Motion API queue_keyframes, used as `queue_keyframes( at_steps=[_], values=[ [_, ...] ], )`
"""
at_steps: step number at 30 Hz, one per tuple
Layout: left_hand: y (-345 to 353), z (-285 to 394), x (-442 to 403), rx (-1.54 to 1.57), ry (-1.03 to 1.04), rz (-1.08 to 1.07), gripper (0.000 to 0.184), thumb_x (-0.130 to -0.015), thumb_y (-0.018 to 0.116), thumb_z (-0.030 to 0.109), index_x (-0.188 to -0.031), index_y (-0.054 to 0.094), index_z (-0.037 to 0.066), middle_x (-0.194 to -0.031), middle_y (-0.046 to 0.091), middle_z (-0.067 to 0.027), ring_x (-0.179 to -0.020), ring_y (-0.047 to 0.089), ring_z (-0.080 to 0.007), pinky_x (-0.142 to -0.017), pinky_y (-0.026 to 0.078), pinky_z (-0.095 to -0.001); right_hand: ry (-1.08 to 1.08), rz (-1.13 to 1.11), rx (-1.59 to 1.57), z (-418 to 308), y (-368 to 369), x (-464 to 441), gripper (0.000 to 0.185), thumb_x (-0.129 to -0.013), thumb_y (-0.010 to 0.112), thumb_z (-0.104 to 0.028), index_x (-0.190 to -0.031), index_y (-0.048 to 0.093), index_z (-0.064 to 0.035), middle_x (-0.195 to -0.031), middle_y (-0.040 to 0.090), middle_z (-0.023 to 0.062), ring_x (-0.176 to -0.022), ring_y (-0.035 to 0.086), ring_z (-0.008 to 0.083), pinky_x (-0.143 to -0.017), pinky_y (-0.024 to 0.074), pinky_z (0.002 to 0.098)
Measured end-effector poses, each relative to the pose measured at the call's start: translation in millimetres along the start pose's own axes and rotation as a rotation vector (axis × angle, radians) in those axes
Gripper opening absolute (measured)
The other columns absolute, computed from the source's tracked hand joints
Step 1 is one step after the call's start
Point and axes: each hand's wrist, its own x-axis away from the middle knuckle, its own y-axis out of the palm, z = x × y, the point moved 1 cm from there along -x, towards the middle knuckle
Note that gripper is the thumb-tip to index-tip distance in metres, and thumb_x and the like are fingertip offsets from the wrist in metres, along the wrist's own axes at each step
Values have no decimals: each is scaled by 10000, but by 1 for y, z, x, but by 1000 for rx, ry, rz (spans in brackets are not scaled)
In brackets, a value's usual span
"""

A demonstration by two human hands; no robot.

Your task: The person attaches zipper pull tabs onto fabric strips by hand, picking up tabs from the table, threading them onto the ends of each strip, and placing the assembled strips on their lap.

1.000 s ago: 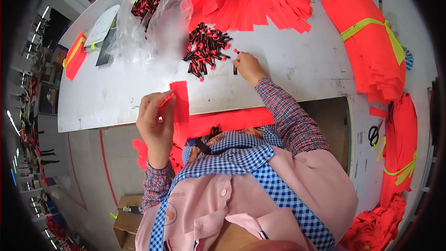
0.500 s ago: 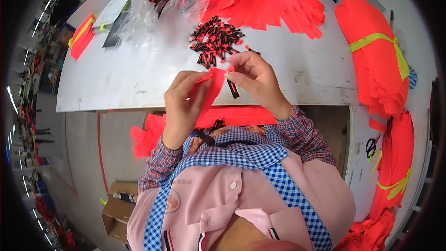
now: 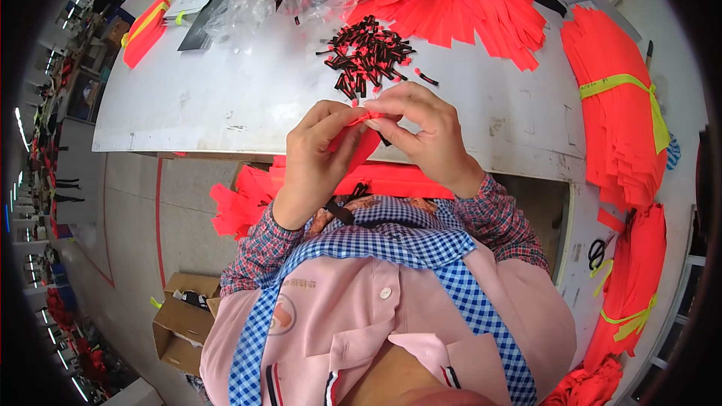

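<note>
My left hand [image 3: 314, 154] pinches the end of a red fabric strip [image 3: 362, 152], which hangs down behind its fingers. Meeting it at the fingertips, my right hand [image 3: 430, 131] pinches a small black and red piece [image 3: 384, 137], partly hidden by the fingers. Just beyond both hands lies a pile of small black and red pieces [image 3: 368, 51] on the white table [image 3: 180, 116]. One loose piece [image 3: 426, 77] rests to the right of the pile. More red strips [image 3: 398, 179] lie across my lap.
Behind the pile are a clear plastic bag [image 3: 252, 11] and a fanned red bundle [image 3: 459, 7]. Tied red bundles stand at the right [image 3: 617, 113] and far left [image 3: 147, 32]. Black scissors [image 3: 596, 253] lie at the right. An open cardboard box [image 3: 180, 323] is on the floor.
My right hand has come from the pile toward my left hand with a small piece. My left hand has moved up and right, and the fingertips of both hands now meet at the strip's end.
</note>
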Motion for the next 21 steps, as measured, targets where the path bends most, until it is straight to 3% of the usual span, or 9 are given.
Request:
queue_keyframes(
  at_steps=[7,10,11,16,21],
  values=[
    [-1,-10,1,306,-155,-20,175,-834,658,-20,-1008,672,-15,-904,639,-73,-835,616,-133,-725,491,-245,-68,22,35,7,0,0,267,-820,697,-76,-1085,672,-62,-929,614,78,-809,621,158,-714,503,248],
    [-5,-12,-1,461,-260,-31,167,-860,657,17,-1023,670,-18,-968,648,-52,-884,601,-114,-778,480,-232,411,60,-453,12,8,7,266,-857,683,-112,-1101,649,-12,-990,625,66,-824,606,111,-735,496,237],
    [-5,-14,-1,528,-298,-39,192,-864,652,19,-1054,656,-12,-982,648,-49,-885,606,-112,-787,485,-231,459,-5,-549,9,7,6,267,-878,674,-126,-1091,629,29,-990,634,46,-843,584,69,-726,496,232],
    [-6,-15,-3,903,-444,-97,339,-886,622,19,-1221,564,9,-1083,637,-63,-970,597,-113,-857,480,-240,483,-58,-803,19,15,12,187,-890,657,-118,-1024,636,11,-894,636,12,-812,563,52,-699,464,199],
    [-8,-14,-1,1119,-500,-174,359,-896,609,34,-1247,536,7,-1096,626,-64,-993,595,-121,-888,476,-251,527,-74,-1037,20,23,13,120,-905,629,-126,-953,618,-16,-814,587,-20,-745,508,30,-648,414,183]
  ],
)
